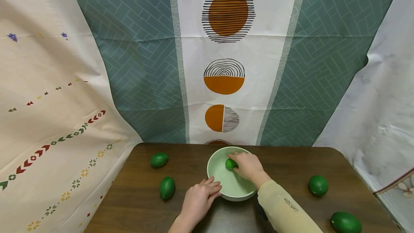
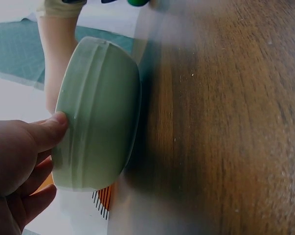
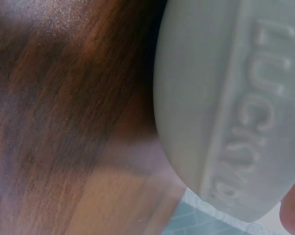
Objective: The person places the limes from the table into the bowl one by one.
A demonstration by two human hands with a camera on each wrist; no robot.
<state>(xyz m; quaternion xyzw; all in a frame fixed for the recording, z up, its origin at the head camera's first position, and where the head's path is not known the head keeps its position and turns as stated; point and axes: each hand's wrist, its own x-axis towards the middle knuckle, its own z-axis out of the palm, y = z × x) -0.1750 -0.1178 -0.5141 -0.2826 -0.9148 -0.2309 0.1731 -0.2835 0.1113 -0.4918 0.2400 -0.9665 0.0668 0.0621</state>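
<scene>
A pale green bowl (image 1: 233,186) stands on the wooden table. Inside it, my right hand (image 1: 248,166) pinches a small green lime (image 1: 230,164) between fingers and thumb, close to the bowl's bottom. My left hand (image 1: 199,196) holds the bowl's near left rim. In the left wrist view, the thumb (image 2: 58,122) touches the outer edge just below the rim, while the other fingers lie over the top. The right wrist view shows raised lettering on the bowl's wall (image 3: 220,98) and only a bit of a finger; the lime is hidden there.
Left of the bowl lie two green limes (image 1: 159,160) on the table (image 1: 129,197). Two more green fruits (image 1: 318,185) lie at the right. A sliver of green shows beside the left wrist. Patterned cloth (image 1: 142,64) hangs behind the table and at both sides.
</scene>
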